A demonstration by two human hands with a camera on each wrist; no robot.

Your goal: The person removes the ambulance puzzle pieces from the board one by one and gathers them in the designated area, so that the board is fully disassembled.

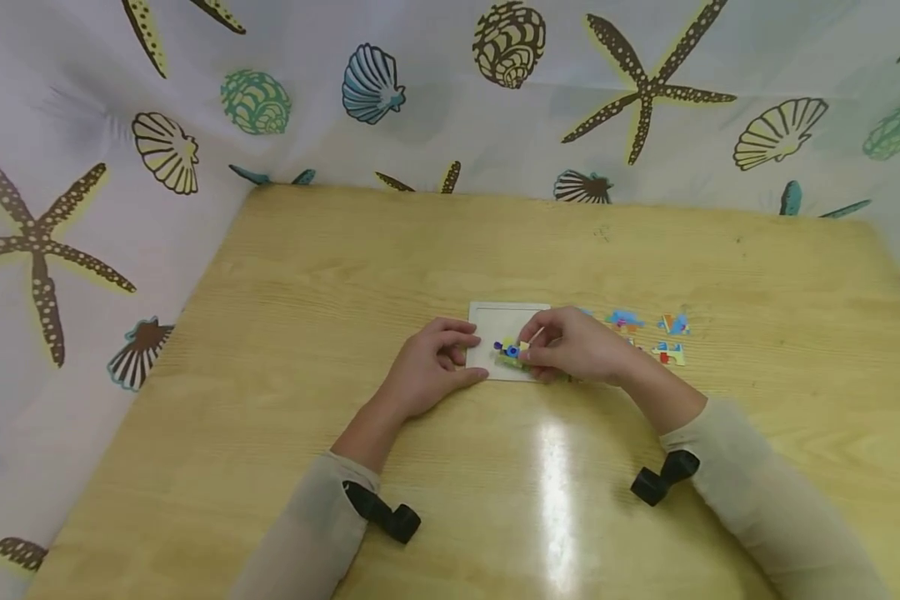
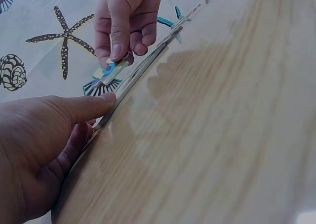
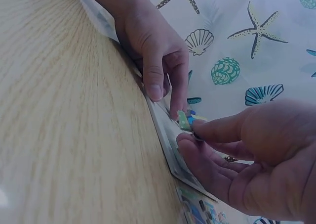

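Note:
A white puzzle tray (image 1: 508, 306) with a raised rim lies flat on the wooden table. My left hand (image 1: 429, 367) holds it at the left side, thumb along the near edge and fingers at the left rim. Between thumb and fingertips my right hand (image 1: 585, 343) pinches a puzzle piece (image 1: 512, 352), yellow-green with a blue round mark. In the left wrist view the piece (image 2: 109, 71) is tilted and raised above the tray. The right wrist view shows the right fingertips (image 3: 200, 130) at the piece's edge. My right hand hides the tray's right part.
Several loose puzzle pieces (image 1: 626, 318), blue, orange and yellow, lie on the table (image 1: 345, 275) right of the tray, some partly behind my right hand. A white cloth (image 1: 435, 125) printed with shells and starfish hangs along the table's back and left sides.

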